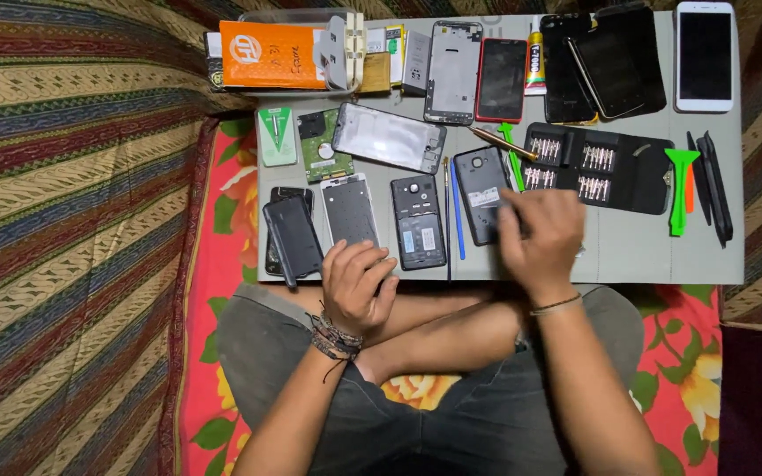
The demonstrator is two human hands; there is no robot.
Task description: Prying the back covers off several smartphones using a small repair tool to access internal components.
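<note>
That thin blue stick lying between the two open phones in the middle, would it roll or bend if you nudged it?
The blue stick looks long, slim and probably round, so it would likely roll sideways on the smooth grey board. Being so thin, it is probably very light and may flex a little. The open phone beside it would likely stop it.
</note>
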